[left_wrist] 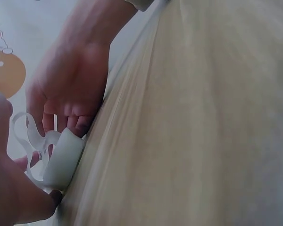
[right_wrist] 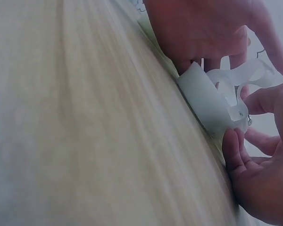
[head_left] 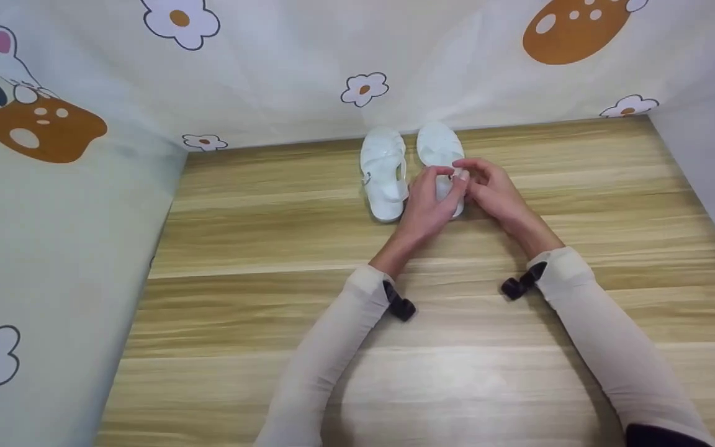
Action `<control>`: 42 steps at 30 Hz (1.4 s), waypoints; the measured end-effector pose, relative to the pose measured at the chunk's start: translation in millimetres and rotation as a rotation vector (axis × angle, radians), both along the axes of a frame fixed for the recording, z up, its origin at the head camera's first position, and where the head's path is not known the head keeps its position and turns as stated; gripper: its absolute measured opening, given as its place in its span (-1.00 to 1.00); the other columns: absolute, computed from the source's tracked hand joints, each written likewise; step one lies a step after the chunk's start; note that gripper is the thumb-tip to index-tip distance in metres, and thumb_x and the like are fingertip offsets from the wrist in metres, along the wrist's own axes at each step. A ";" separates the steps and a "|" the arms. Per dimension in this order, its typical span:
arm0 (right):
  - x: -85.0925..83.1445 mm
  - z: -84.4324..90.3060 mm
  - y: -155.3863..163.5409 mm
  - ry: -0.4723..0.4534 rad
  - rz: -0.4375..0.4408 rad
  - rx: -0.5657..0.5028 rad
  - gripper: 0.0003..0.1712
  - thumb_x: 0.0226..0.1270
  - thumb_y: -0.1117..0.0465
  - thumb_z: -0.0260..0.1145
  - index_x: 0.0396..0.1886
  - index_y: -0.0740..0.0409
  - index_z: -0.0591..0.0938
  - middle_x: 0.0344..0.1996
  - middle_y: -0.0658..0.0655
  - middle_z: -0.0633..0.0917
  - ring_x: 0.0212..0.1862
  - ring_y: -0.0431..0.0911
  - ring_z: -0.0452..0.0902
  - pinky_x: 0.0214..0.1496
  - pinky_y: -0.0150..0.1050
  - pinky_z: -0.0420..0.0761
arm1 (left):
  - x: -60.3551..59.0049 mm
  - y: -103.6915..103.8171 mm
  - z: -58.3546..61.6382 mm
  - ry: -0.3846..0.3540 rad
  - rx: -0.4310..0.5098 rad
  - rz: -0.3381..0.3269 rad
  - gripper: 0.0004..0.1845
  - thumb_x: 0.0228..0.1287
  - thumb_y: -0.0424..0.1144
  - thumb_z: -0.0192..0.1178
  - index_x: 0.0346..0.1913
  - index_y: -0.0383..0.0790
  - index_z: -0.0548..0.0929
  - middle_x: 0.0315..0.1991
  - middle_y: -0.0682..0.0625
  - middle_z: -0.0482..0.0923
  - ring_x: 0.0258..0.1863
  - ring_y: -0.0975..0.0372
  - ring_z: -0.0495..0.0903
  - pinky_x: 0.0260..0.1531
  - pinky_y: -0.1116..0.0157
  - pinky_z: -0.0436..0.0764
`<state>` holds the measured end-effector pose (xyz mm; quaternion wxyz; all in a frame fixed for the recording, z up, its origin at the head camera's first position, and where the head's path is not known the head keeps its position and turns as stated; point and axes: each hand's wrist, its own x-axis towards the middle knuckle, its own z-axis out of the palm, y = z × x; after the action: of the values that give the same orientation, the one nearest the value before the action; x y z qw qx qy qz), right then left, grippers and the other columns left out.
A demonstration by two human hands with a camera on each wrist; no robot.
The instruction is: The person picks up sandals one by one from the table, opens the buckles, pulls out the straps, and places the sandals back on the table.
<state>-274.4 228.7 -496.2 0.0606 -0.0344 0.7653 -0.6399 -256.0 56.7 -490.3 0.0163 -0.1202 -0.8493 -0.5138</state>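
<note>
Two white strappy sandals stand side by side on the wooden floor, toes towards the wall. Both hands work at the right-hand sandal (head_left: 439, 146), whose ankle strap (right_wrist: 243, 73) rises in a loop above the heel, with a small metal buckle (right_wrist: 249, 121) at its side. My left hand (head_left: 429, 205) has thumb and index finger curled together at the strap. My right hand (head_left: 497, 192) meets it from the other side, fingers bent round the strap near the buckle. The exact fingertip contact is partly hidden. The left-hand sandal (head_left: 383, 167) lies untouched, its strap and buckle visible.
A pale wall cloth (head_left: 283, 81) printed with flowers and fruit rises right behind the sandals' toes. Another printed panel (head_left: 53, 248) stands on the left, and a plain pale wall (head_left: 711, 136) on the right. Wooden flooring (head_left: 239, 248) spreads around the sandals.
</note>
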 end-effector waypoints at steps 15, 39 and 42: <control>9.1 31.0 -1.1 0.057 -0.171 0.071 -0.53 0.54 0.25 0.25 0.38 0.23 0.62 0.28 0.21 0.66 0.12 -0.15 0.55 0.06 -0.45 0.56 | 30.5 -14.2 44.1 0.032 -0.059 -0.126 -0.40 0.66 0.13 0.11 0.53 -0.13 0.45 0.70 -0.20 0.24 0.74 0.03 0.13 0.72 -0.02 0.16; 38.0 58.1 -70.2 0.063 0.099 -0.109 -0.40 0.64 0.32 0.25 0.55 0.39 0.37 0.52 0.35 0.50 0.59 0.21 0.42 0.58 -0.09 0.52 | 6.1 -105.7 50.6 0.128 0.151 0.079 -0.61 0.72 -0.03 0.10 0.35 -0.19 0.61 0.54 -0.15 0.50 0.62 0.13 0.38 0.61 0.15 0.40; 38.7 55.1 -79.0 0.041 0.130 -0.095 -0.32 0.64 0.30 0.24 0.61 0.41 0.28 0.60 0.38 0.39 0.64 0.18 0.35 0.66 -0.02 0.42 | 2.7 -111.8 43.8 0.124 0.165 0.089 -0.60 0.72 -0.06 0.10 0.35 -0.25 0.61 0.50 -0.18 0.53 0.59 0.09 0.41 0.59 0.06 0.44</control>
<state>-235.7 149.7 -441.2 0.0846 -0.0999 0.7314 -0.6693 -253.3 -55.1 -446.5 0.1011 -0.1123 -0.8060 -0.5723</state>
